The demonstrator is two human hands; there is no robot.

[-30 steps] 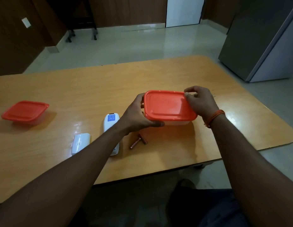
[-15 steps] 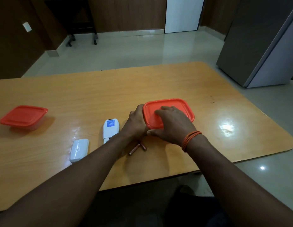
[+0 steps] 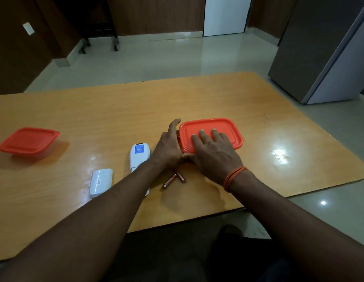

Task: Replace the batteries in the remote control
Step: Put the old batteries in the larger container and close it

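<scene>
Fingers [image 3: 201,137] of your right hand [image 3: 214,157] lay spread flat on the orange lid [image 3: 228,129] at frame centre, gripping nothing. Your left hand [image 3: 169,147] cupped the container's left edge, fingers loosely open; whether it gripped was hard to tell. Just lower left lay the white remote [image 3: 138,157], its cover [image 3: 100,182] and two batteries [image 3: 173,179].

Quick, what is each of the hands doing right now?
Left hand: open, cupped against the left edge of the box.
Right hand: open, flat on the box lid, gripping nothing.
</scene>
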